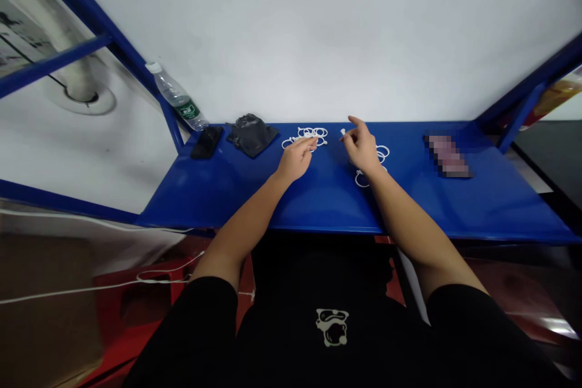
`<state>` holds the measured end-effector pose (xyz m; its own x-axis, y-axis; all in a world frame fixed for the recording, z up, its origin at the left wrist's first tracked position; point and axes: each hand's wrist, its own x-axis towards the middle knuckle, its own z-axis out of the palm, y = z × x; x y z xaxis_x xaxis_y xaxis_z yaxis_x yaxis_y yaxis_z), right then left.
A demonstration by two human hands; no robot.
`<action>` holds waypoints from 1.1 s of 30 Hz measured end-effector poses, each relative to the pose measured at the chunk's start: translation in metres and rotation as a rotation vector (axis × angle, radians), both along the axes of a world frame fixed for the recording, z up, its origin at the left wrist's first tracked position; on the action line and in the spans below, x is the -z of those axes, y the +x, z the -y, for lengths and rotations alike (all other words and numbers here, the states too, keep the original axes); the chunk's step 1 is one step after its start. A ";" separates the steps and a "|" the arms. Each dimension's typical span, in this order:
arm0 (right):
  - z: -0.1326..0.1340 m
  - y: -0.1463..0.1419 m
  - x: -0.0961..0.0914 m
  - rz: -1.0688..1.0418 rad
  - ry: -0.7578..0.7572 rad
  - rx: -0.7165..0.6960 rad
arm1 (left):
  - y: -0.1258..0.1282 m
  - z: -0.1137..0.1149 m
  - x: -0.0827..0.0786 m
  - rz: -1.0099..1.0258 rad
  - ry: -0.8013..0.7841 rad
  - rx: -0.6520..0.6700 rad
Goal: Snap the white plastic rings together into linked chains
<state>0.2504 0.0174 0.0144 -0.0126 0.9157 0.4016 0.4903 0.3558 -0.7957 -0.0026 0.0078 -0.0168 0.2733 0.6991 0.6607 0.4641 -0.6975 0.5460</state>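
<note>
I'm watching the left hand (296, 159) reaching over white cord loops (311, 136), grip apart; the right hand (362, 148) is hovering beside a small white tip (342, 131), grip unclear.

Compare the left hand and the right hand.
The left hand lies low, its fingers over the tight cable loops, while the right hand is raised, index finger extended, near a white tip and above looser loops. Both are bare and over the blue shelf.
</note>
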 end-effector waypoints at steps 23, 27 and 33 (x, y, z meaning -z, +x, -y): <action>-0.009 0.019 -0.017 -0.744 -0.305 -0.118 | 0.028 0.006 -0.002 -0.451 0.094 0.198; -0.012 0.017 -0.013 -0.691 -0.291 -0.092 | -0.030 -0.019 0.000 -0.240 -0.029 -0.132; -0.019 0.024 -0.006 -0.595 -0.247 -0.058 | -0.076 -0.053 0.020 -0.166 -0.157 -0.268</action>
<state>0.2744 0.0360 0.0206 0.0948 0.9865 0.1333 -0.0744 0.1405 -0.9873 -0.0785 0.0607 -0.0369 0.1614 0.8502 0.5011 0.7109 -0.4523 0.5385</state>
